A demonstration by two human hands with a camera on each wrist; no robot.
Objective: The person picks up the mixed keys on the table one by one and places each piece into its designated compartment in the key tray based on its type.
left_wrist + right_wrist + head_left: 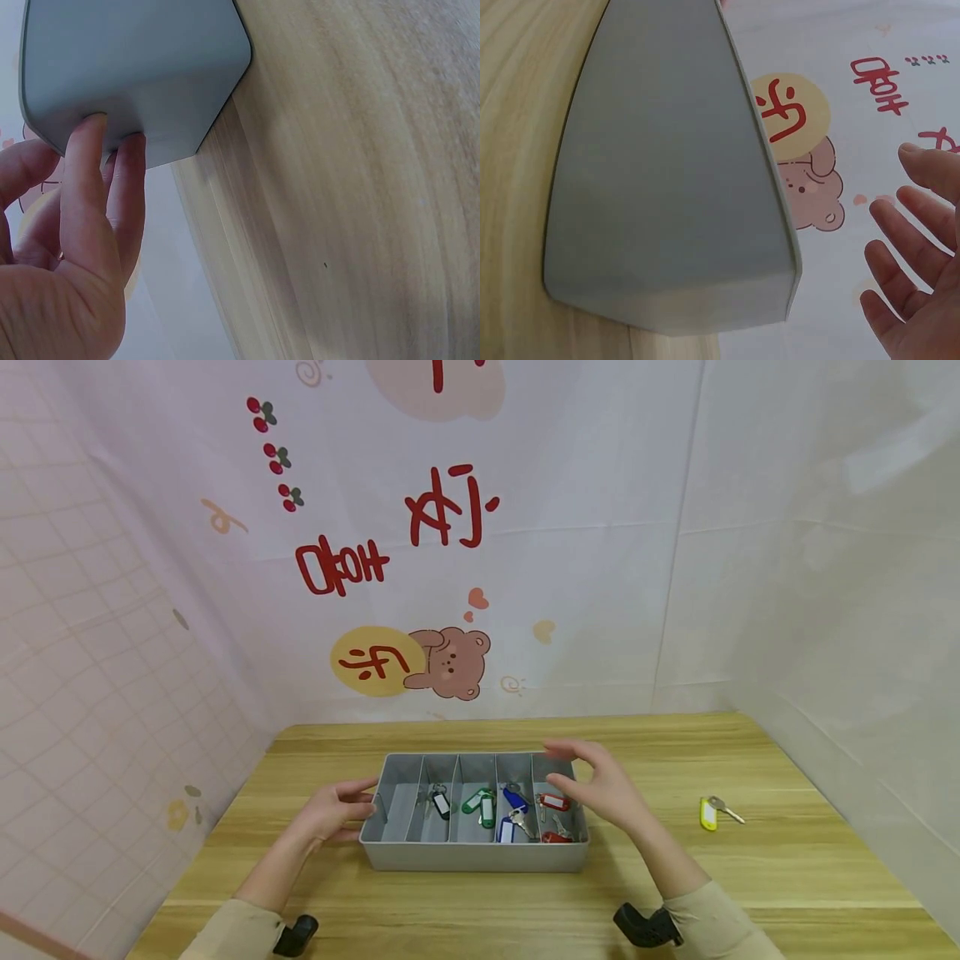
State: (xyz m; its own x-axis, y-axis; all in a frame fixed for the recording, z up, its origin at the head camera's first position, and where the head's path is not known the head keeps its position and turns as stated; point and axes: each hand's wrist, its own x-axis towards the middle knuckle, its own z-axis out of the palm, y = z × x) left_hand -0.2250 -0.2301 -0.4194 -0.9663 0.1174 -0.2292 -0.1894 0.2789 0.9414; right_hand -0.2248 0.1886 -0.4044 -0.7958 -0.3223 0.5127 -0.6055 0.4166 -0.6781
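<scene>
A grey divided tray (476, 858) lies on the wooden table with tagged keys inside. My left hand (330, 812) touches its left end; in the left wrist view the extended fingers (84, 195) press against the end wall. My right hand (603, 785) hovers by the tray's right end, fingers spread, holding nothing; the right wrist view shows it apart from the tray (667, 172). From left to right, compartments hold a black key tag (441, 805), green key tags (487, 810), blue key tags (507, 831) with keys, and red key tags (553, 802) with keys.
On the table (652, 893), right of the tray, lies a yellow key tag (708, 814) with a key (727, 811). A white printed cloth (585, 610) hangs behind and along the sides. Each wrist wears a black strap mount (647, 927).
</scene>
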